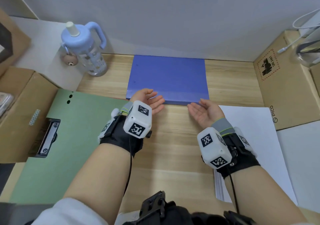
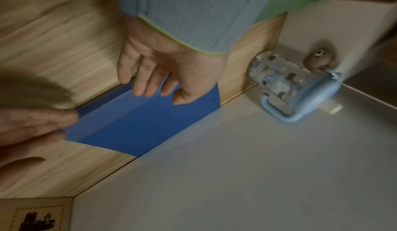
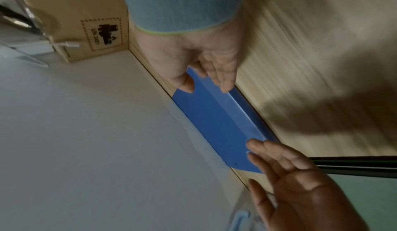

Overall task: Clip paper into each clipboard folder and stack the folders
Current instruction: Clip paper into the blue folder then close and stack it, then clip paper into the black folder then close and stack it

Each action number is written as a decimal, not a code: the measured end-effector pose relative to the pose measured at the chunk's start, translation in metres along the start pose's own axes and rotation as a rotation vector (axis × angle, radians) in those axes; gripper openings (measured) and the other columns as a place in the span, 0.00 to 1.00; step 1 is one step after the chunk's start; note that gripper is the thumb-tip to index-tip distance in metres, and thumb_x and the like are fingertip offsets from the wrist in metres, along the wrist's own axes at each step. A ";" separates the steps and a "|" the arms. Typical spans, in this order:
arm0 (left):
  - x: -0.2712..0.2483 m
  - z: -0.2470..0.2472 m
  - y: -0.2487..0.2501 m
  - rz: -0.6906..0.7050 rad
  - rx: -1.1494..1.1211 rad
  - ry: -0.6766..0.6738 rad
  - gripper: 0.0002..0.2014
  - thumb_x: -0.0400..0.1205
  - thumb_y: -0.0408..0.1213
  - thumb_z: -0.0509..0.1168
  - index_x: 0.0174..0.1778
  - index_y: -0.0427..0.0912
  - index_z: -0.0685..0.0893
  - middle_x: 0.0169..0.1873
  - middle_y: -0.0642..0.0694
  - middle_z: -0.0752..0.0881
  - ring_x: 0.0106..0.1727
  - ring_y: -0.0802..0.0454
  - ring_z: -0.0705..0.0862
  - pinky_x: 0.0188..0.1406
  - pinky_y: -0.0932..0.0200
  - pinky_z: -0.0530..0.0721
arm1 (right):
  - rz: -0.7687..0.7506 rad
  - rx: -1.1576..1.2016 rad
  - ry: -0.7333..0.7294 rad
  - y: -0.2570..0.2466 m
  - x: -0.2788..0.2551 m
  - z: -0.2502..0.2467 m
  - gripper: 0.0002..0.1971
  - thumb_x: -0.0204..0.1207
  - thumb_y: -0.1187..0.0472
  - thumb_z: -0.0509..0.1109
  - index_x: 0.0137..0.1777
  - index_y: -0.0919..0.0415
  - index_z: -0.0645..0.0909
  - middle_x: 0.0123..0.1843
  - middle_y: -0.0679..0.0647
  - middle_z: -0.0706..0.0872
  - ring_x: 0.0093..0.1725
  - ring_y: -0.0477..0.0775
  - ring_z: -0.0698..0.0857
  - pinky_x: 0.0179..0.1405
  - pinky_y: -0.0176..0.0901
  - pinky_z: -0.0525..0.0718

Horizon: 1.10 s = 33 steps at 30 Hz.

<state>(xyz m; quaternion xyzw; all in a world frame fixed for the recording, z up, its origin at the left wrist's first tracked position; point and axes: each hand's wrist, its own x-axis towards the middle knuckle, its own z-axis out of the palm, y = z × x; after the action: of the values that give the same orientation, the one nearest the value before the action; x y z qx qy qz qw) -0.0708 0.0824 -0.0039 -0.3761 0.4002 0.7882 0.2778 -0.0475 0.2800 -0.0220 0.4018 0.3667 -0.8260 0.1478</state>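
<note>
A closed blue folder [image 1: 168,79] lies flat on the wooden desk against the back wall. My left hand [image 1: 152,100] and right hand [image 1: 199,108] are both at its near edge, palms turned inward and fingers straight, holding nothing. The wrist views show my left fingertips [image 2: 139,90] and right fingertips [image 3: 225,85] over the edge of the blue folder [image 2: 139,124] [image 3: 219,124]; contact is unclear. An open green folder [image 1: 83,138] with a black metal clip [image 1: 48,136] lies at the left. A stack of white paper [image 1: 251,146] lies at the right.
A pale blue water bottle [image 1: 84,51] stands at the back left. Cardboard boxes flank the desk on the left [image 1: 20,112] and right [image 1: 284,86]. A white cable [image 1: 294,41] and a clear container sit on the right box.
</note>
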 end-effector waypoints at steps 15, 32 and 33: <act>-0.025 -0.083 -0.034 0.413 0.948 0.437 0.17 0.82 0.32 0.61 0.67 0.38 0.77 0.58 0.39 0.81 0.56 0.42 0.83 0.51 0.59 0.81 | 0.105 -0.504 -0.212 0.096 -0.038 0.018 0.07 0.83 0.63 0.58 0.46 0.57 0.77 0.42 0.57 0.84 0.40 0.54 0.83 0.45 0.46 0.83; -0.079 -0.218 -0.004 0.311 1.069 1.051 0.35 0.78 0.38 0.67 0.80 0.37 0.60 0.78 0.33 0.63 0.79 0.35 0.61 0.78 0.48 0.61 | 0.244 -0.753 -0.289 0.177 -0.047 0.052 0.20 0.82 0.67 0.61 0.73 0.60 0.71 0.44 0.50 0.79 0.43 0.48 0.79 0.51 0.47 0.82; -0.080 -0.220 -0.002 0.301 1.056 1.046 0.37 0.78 0.38 0.67 0.81 0.36 0.58 0.77 0.33 0.64 0.78 0.35 0.63 0.77 0.48 0.63 | 0.251 -0.755 -0.293 0.180 -0.047 0.054 0.20 0.82 0.67 0.61 0.74 0.60 0.70 0.43 0.50 0.78 0.42 0.48 0.79 0.53 0.48 0.81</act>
<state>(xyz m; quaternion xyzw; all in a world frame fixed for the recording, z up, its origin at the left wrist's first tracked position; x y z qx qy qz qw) 0.0573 -0.1121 -0.0267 -0.4590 0.8512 0.2401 0.0846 0.0494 0.1146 -0.0516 0.2396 0.5667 -0.6577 0.4346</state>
